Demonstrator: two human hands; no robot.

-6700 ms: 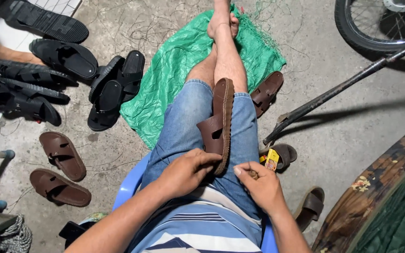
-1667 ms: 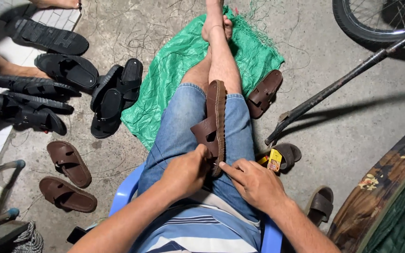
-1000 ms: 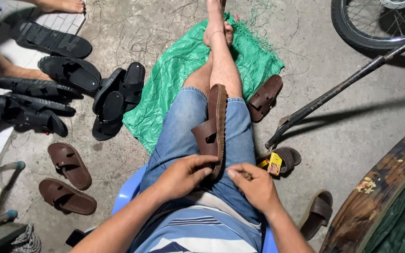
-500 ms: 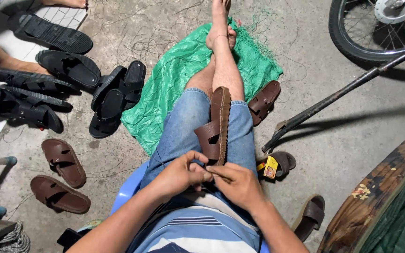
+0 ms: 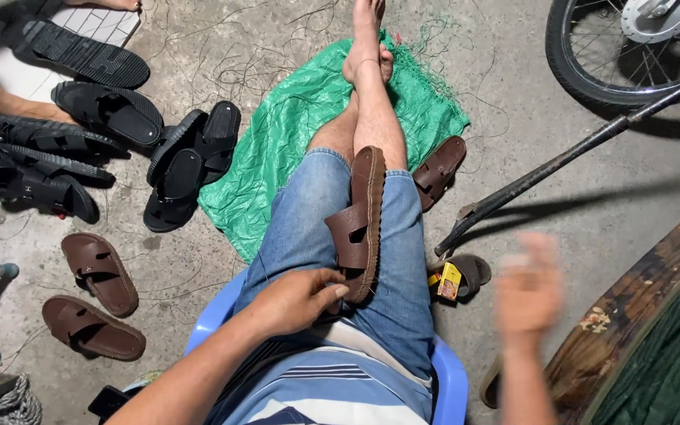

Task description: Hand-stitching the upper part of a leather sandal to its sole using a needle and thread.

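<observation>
Fingers (image 5: 326, 290) of the left hand (image 5: 293, 301) curl and pinch the near heel end of the brown leather slide sandal with stitched edge (image 5: 360, 224), which stands on its side along the right thigh of the blue denim shorts (image 5: 403, 315), sole facing right, strap toward the left. Right hand (image 5: 527, 293) is raised off to the right, well apart from the sandal, blurred; its fingers look spread and empty, though the blur leaves that unsure. Risk, as I judge it: with only one hand pinching the heel, the sandal could tip off the thigh toward the small yellow tube (image 5: 450, 281) lying on the concrete floor (image 5: 198, 275) beside the blue plastic chair (image 5: 450, 382). Farther out, a matching brown sandal (image 5: 437, 169) rests at the edge of the green woven sheet (image 5: 285, 142).
</observation>
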